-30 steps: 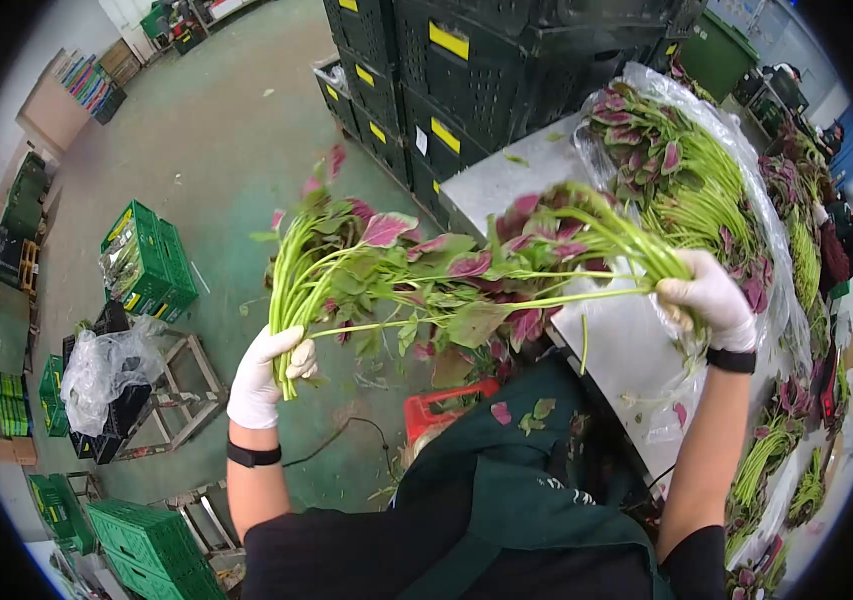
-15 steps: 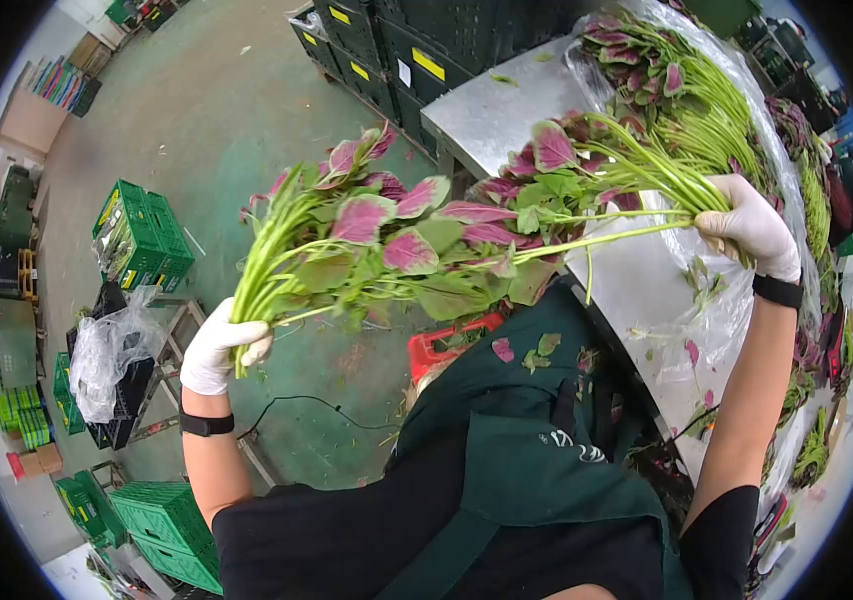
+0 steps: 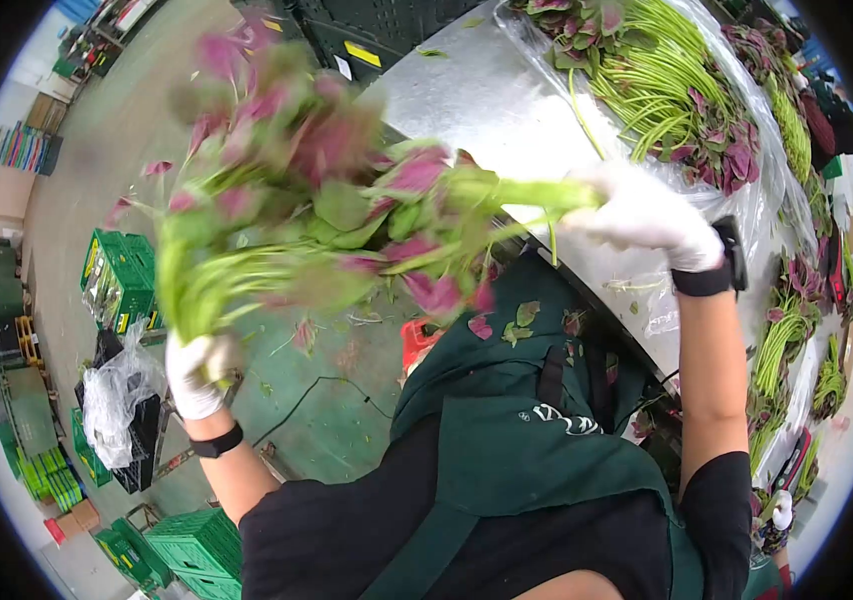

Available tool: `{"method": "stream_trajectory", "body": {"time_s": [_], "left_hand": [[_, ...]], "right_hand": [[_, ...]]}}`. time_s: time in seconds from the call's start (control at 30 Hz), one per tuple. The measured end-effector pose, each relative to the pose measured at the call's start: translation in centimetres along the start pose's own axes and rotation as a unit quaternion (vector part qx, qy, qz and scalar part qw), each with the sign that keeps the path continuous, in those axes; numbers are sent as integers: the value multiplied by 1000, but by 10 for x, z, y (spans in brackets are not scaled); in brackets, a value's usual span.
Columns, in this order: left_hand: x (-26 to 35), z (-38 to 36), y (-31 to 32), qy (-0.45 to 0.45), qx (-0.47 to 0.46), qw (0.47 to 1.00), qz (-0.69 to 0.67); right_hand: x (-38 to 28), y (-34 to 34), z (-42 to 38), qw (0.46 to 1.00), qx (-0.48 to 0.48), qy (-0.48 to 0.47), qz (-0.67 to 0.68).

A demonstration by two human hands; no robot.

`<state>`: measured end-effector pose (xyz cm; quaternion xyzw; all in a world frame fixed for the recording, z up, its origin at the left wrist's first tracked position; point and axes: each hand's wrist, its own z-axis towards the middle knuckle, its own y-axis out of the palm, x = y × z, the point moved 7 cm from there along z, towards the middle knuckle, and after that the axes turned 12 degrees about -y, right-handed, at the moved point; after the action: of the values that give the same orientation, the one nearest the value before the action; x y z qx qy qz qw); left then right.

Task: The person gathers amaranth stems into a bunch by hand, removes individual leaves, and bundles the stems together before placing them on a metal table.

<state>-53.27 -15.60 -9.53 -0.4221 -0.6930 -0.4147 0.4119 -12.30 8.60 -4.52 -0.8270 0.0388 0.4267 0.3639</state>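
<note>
My gloved left hand (image 3: 202, 375) is closed around the stem ends of a bunch of amaranth greens (image 3: 197, 280), lifted over the floor at the left. Over the near edge of the metal table, my gloved right hand (image 3: 652, 215) grips the stems of a second bunch of amaranth greens (image 3: 532, 193). Purple and green leaves of both bunches overlap between my hands, blurred by motion. Where one bunch ends and the other begins is hidden. Loose leaves (image 3: 522, 320) lie on my dark green apron (image 3: 527, 460).
Piled amaranth (image 3: 657, 80) lies on clear plastic on the metal table (image 3: 447, 95) at the right. Dark crates (image 3: 377, 25) are stacked beyond it. Green crates (image 3: 122, 270) and a plastic bag (image 3: 122, 400) are at the left. A cable (image 3: 292, 415) crosses the floor.
Both bunches have swung up and left, with leaves tossed high and some in the air. My right hand has moved left, toward my left hand, which is slightly lower.
</note>
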Motion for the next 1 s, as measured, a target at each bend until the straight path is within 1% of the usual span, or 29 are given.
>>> {"method": "stream_trajectory", "body": {"time_s": [0.03, 0.07, 0.1, 0.13, 0.17, 0.2, 0.27, 0.3, 0.33, 0.4, 0.43, 0.5, 0.53, 0.57, 0.6, 0.67, 0.7, 0.73, 0.8, 0.87, 0.9, 0.93, 0.97, 1.0], "left_hand": [[1, -3, -20, 34, -81, 993, -74], [1, 1, -29, 97, -203, 957, -180], [-12, 8, -36, 26, -26, 995, -90], [-21, 9, -40, -43, 148, 988, 9], [-22, 22, -21, -109, 113, 982, 105], [-24, 22, -28, -143, 66, 985, 75], [-11, 14, -28, -71, -7, 997, 14], [-24, 13, -45, -78, 45, 996, -9], [-37, 22, -57, -148, 65, 983, 91], [-46, 24, -56, -213, 30, 960, 179], [-47, 21, -54, -222, 37, 960, 167], [-48, 19, -48, -230, 2, 957, 177], [-44, 23, -44, -225, -17, 957, 183], [-34, 21, -31, -217, -4, 963, 160], [-30, 26, -16, -203, -21, 969, 136], [-34, 23, 12, -200, -51, 975, 87], [-42, 32, 29, -230, -25, 962, 146], [-43, 42, 39, -239, -71, 951, 182], [-14, 37, 71, -183, -91, 974, 97], [-27, 43, 72, -217, -79, 956, 183], [-31, 50, 73, -221, -77, 945, 228], [-34, 55, 71, -229, -94, 937, 245], [-27, 54, 67, -234, -84, 942, 225], [-23, 52, 62, -244, -73, 946, 202]], "right_hand": [[-8, -8, -11, 995, 23, -30, 88], [-11, -11, -17, 981, 43, -59, 178], [0, 2, -9, 995, -5, -73, 72], [11, 15, -1, 994, -49, -93, -34], [19, 8, -7, 999, -27, -42, -8], [22, -7, -11, 1000, 0, 5, 10], [-3, -23, -27, 978, 15, -100, 185], [10, -19, -28, 991, -5, -41, 129], [22, -14, -30, 997, -32, 18, 73], [26, -33, -40, 990, -17, -22, 141], [28, -39, -40, 990, -27, -17, 135], [34, -32, -47, 988, -59, 6, 140], [28, -32, -51, 985, -57, -8, 162], [18, -36, -54, 983, -48, -28, 178], [9, -33, -57, 979, -44, -44, 194], [25, 3, -48, 972, -82, 46, 216], [42, 17, -36, 985, -80, -2, 151], [48, 20, -26, 993, -72, -54, 79], [1, -4, -44, 973, -8, -66, 221], [21, 20, -40, 974, -68, -73, 203], [42, 30, -35, 987, -76, -62, 124], [53, 29, -33, 995, -79, -55, 37], [51, 13, -46, 984, -50, -14, 170], [30, -7, -60, 954, 29, -25, 297]]}}
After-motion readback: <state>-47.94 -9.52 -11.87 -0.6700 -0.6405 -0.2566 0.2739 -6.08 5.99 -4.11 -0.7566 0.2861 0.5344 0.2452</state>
